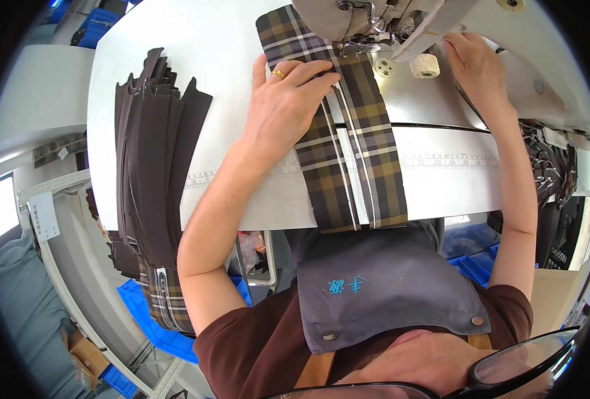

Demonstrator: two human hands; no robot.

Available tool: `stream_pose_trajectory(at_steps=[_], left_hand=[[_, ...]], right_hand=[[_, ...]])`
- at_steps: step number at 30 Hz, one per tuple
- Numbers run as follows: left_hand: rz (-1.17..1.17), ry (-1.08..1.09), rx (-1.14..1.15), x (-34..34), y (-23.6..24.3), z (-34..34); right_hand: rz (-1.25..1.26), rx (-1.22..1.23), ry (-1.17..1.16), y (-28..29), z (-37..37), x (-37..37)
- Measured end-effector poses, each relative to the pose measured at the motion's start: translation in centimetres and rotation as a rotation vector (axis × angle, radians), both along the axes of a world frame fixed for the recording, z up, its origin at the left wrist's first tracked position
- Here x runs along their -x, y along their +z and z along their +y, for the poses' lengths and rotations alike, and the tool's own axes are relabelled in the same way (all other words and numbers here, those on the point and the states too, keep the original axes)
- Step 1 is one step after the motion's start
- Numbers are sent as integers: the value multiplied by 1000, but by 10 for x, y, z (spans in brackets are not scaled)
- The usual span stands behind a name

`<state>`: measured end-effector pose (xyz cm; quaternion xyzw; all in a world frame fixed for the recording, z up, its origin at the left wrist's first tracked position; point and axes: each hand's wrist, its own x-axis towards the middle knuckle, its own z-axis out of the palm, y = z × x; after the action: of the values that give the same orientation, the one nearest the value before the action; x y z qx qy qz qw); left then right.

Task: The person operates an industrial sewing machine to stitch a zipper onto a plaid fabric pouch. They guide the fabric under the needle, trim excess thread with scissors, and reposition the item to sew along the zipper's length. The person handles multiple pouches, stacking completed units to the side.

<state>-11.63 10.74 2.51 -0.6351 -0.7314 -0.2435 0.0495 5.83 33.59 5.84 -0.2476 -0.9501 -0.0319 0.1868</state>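
Note:
Plaid fabric [385, 149] in olive, black and white lies lengthwise on the table, its far part at the sewing machine's needle area [361, 48]. A pale lengthwise gap runs through its near half. My left hand [285, 100], with a gold ring, rests on the fabric's left part; its thumb and index tips are pressed close together at the seam, just short of the presser foot. At the machine's right side my right hand [478, 70] has its fingers curled, the tips partly hidden, so what they hold cannot be made out.
A stack of dark fabric pieces [152, 153] lies on the left, hanging over the table edge, with a plaid zippered end [164, 299] below. A ruler strip [441, 161] crosses the white table. Blue bins [168, 339] stand underneath; more dark pieces [551, 163] hang at right.

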Motion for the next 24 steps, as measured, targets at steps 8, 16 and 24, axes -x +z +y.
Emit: stream_pose_trajectory(at_steps=[8, 16, 24], left_hand=[[-8, 33, -102, 0, -4, -1], [111, 23, -56, -13, -1, 0], [77, -2, 13, -13, -3, 1]], right_hand=[[33, 113, 496, -42, -63, 11], [-66, 36, 411, -40, -37, 4], [-40, 59, 440, -37, -47, 7]])
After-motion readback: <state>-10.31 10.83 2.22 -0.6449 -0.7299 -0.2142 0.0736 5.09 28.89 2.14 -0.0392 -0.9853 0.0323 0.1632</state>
